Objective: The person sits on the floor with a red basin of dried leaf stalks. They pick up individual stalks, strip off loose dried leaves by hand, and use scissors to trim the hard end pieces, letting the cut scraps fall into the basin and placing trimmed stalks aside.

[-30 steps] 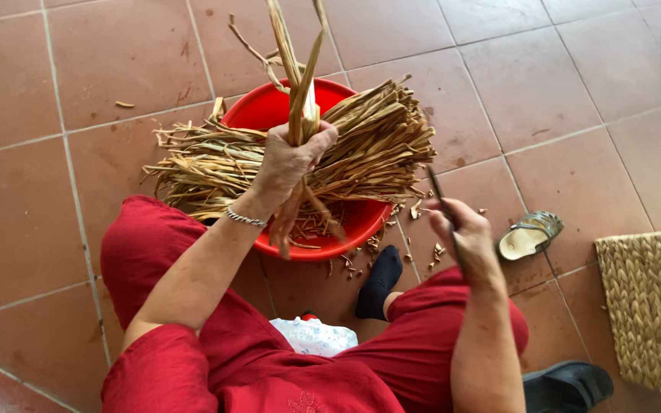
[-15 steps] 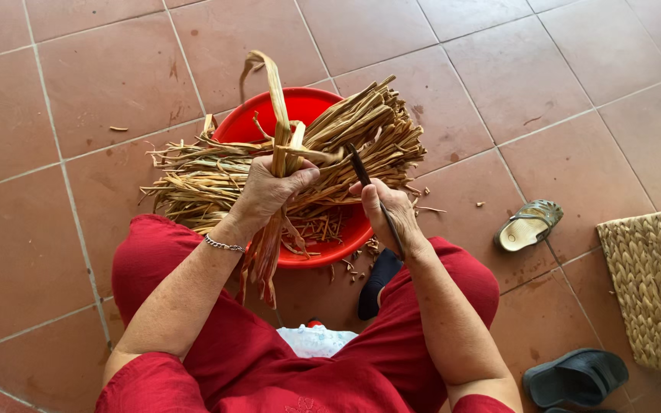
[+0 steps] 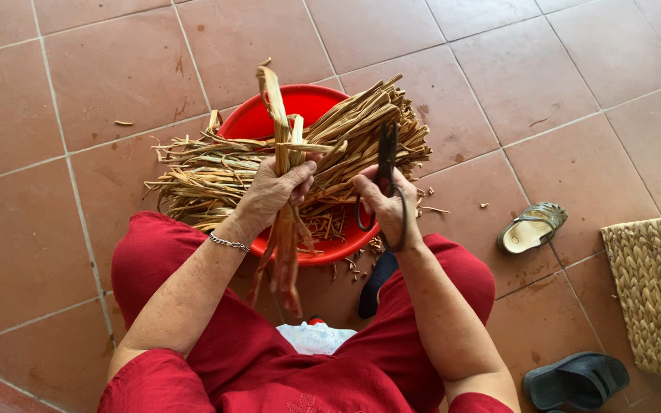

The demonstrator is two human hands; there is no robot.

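Left hand (image 3: 273, 193) grips a bunch of dried leaf strips (image 3: 283, 130) upright over the red basin (image 3: 269, 115); right hand (image 3: 382, 203), fingers closed, holds dark scissors (image 3: 386, 153) just right.

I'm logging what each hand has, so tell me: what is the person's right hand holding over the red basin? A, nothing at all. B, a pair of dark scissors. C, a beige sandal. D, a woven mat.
B: the right hand grips a pair of dark metal scissors, blades pointing up, over the round red plastic basin of dried plant strips.
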